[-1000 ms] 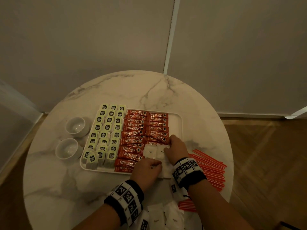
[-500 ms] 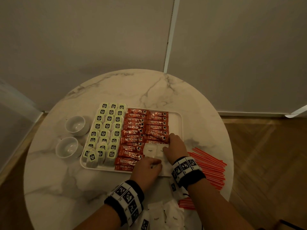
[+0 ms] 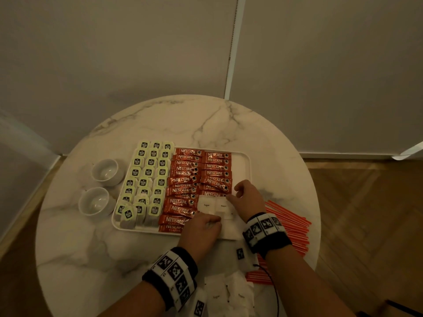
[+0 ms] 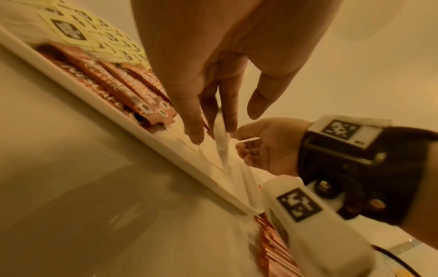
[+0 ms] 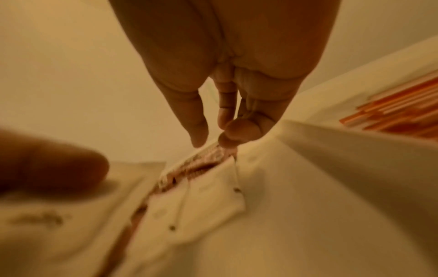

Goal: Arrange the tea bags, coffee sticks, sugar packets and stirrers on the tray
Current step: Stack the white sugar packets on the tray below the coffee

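A person's two hands work over a white tray (image 3: pixel 246 167) on a round marble desk (image 3: pixel 160 124). Left hand (image 3: pixel 201 232), at the tray's near edge, pinches a sugar packet (image 4: pixel 221 148) between fingertips (image 4: pixel 231 120). Right hand (image 3: pixel 246 199), just right of it, has thumb and forefinger closing on the far corner of another packet lying flat on the tray; whether it truly grips, can't tell. Two packets (image 3: pixel 214 205) marked "Sugar" lie side by side in the tray's near-right part, w/ more white ones under the hands. Tea bags (image 3: pixel 146 179) fill the tray's left third in rows; red coffee sticks (image 3: pixel 194 179) fill the middle in two columns. Orange stirrers (image 3: pixel 288 225) lie off the tray to its right, on the desk. More loose sugar packets (image 3: pixel 229 294) sit on the desk, nearer the person than the tray. Two white cups (image 3: pixel 100 187) stand left of the tray.
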Tool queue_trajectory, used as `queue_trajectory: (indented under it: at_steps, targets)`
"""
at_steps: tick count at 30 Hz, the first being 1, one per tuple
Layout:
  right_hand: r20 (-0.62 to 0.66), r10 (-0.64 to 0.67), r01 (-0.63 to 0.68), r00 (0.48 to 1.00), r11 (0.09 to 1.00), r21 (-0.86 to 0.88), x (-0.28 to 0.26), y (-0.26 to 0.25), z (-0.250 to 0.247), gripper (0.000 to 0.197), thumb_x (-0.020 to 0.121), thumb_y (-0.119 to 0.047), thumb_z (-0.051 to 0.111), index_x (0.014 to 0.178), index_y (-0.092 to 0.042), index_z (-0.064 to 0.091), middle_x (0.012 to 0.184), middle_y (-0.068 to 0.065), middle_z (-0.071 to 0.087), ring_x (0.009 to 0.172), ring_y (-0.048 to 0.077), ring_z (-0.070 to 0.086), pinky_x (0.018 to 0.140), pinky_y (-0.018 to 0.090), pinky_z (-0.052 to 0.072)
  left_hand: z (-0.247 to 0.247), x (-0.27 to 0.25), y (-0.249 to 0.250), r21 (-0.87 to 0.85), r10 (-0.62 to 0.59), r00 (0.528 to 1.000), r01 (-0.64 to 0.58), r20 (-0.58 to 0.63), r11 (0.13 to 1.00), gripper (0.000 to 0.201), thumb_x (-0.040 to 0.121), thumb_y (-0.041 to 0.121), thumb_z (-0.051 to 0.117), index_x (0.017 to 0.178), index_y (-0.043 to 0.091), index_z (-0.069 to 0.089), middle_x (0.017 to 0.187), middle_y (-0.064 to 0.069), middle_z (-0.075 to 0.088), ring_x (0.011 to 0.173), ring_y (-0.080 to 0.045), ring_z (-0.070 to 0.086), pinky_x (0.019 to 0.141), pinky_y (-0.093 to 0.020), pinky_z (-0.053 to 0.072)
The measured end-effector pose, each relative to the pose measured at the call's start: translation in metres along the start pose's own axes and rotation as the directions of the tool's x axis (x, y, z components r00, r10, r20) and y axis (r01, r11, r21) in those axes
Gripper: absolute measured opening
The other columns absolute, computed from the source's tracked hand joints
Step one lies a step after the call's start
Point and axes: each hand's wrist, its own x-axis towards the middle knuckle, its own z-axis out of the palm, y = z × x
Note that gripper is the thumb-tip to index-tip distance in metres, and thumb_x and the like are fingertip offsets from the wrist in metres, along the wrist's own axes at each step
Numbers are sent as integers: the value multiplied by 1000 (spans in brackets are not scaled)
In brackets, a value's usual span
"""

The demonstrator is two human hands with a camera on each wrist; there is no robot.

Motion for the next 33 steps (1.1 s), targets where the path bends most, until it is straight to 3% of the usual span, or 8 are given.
queue_trajectory:
  at_steps: [4, 9, 15, 21, 24, 26, 28, 33]
  targets:
    - [139, 8, -59, 990, 929, 365, -24, -4, -13, 11, 89, -26, 63, 94, -16, 62, 85, 2, 68, 72, 13, 61, 62, 26, 51, -8, -5, -2, -157, 4, 999, -10, -37, 988, 24, 90, 6, 59, 95, 27, 67, 102, 17, 60, 99, -3, 56, 91, -25, 47]
    - [380, -60, -107, 923, 909, 403, -55, -3, -2, 17, 85, -20, 69, 99, -10, 65, 84, 10, 69, 59, 10, 59, 52, 23, 47, -16, -2, -7, -359, -92, 994, 65, -58, 931, 19, 83, -1, 66, 87, 13, 53, 89, -9, 64, 72, -17, 60, 59, -27, 51]
    - [296, -20, -152, 955, 823, 548, -59, -2, 3, 16, 84, -7, 69, 98, -3, 65, 78, 9, 65, 61, 12, 56, 54, 25, 46, -22, 2, -13, -431, -117, 992, 87, -44, 898, 37, 78, -4, 71, 98, 18, 49, 83, -10, 64, 77, -24, 65, 63, -32, 54]
    - [269, -98, -34, 958, 894, 447, -63, -7, 5, 19, 85, -4, 66, 104, -7, 65, 80, -1, 66, 55, -4, 56, 52, 16, 45, -26, 2, -16, -382, -93, 988, 39, -125, 923, 32, 80, -1, 70, 93, 20, 51, 89, -7, 67, 84, -20, 65, 73, -32, 54]
    - [228, -120, 39, 966, 943, 331, -64, -8, 9, 20, 91, -9, 58, 108, -15, 66, 96, 1, 67, 79, 7, 61, 71, 26, 54, -29, -1, -15, -304, -3, 985, -50, -172, 951, 31, 82, 2, 69, 100, 22, 55, 93, 2, 65, 85, -11, 62, 73, -19, 49]
    - [280, -197, 155, 939, 974, 166, -66, -10, 12, 28, 93, -10, 53, 117, -18, 65, 108, 1, 61, 97, 13, 57, 88, 28, 49, -32, -2, -16, -221, 73, 989, -101, -132, 970, 38, 83, 7, 70, 111, 27, 56, 97, 8, 62, 84, -7, 60, 72, -20, 52]
    - [322, -250, 233, 913, 968, 93, -68, -12, 13, 31, 92, -9, 53, 118, -20, 65, 105, -2, 57, 97, 12, 55, 90, 25, 47, -36, -1, -18, -105, 90, 996, -92, -22, 990, 36, 85, 11, 68, 115, 29, 58, 99, 12, 60, 87, -4, 59, 74, -19, 52]
    - [157, -187, 112, 970, 912, 395, -70, -6, 18, 34, 85, -12, 64, 109, -34, 52, 91, 1, 63, 86, 15, 64, 80, 38, 58, -40, 0, -20, -157, -48, 994, 63, 101, 986, 19, 87, 8, 64, 93, 26, 66, 85, 1, 67, 74, -9, 63, 68, -23, 55]
